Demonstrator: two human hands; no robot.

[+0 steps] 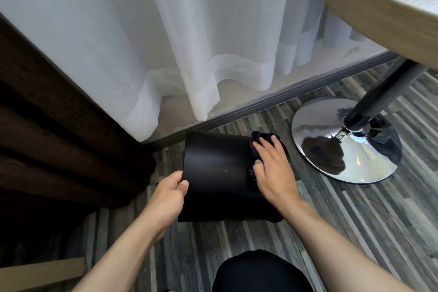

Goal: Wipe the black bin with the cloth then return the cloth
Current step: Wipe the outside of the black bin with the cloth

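grip: left hand (pixel 168 194) clamps the near edge of the black bin (pixel 218 173), thumb on top; right hand (pixel 272 168) presses flat, fingers spread, pinning the cloth (pixel 257 140) to the bin wall
bin: lies tipped on its side on the striped floor (pixel 355 220), just in front of the window track
cloth: dark, bunched under the right palm at the bin's right end
progress: looks mid-wipe; outer wall being covered, return of cloth not yet done
return spot: cannot tell
counts: one bin, one cloth, two hands
around: white curtain (pixel 166 42) behind, chrome table base (pixel 346 142) near the right, brown drape (pixel 47 137) left
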